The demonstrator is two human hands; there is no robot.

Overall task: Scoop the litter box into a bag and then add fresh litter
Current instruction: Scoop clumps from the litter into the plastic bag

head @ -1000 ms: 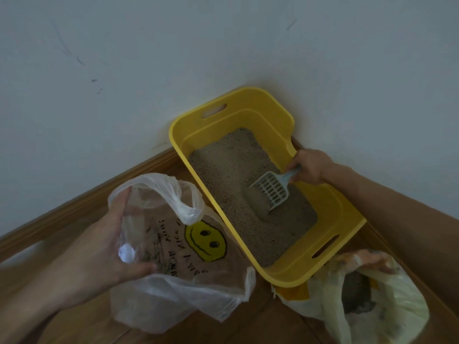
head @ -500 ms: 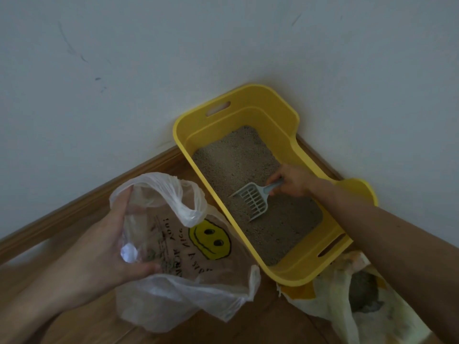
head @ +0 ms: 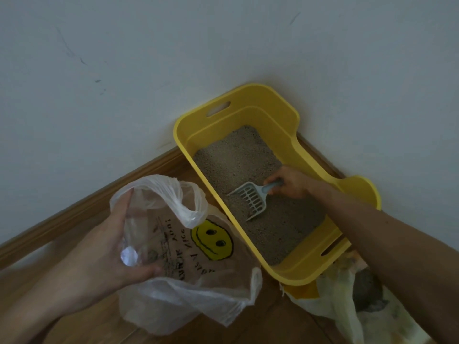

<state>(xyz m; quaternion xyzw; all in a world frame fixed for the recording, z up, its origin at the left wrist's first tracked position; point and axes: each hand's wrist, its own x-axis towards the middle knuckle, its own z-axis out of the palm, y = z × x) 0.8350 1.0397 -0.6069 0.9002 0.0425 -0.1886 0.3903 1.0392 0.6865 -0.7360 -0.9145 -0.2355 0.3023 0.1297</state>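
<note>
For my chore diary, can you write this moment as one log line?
stage: scooping | right hand holds scoop in litter box | left hand holds bag open

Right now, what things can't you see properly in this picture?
Head view, all dim:
- The scoop: its tip is dug into the litter, so any clump in it is hidden.
- The clear bag: its print is creased and upside down, unreadable.
- The second bag: cut off by the bottom edge and crossed by the right arm; the grey lump inside is unclear.
</note>
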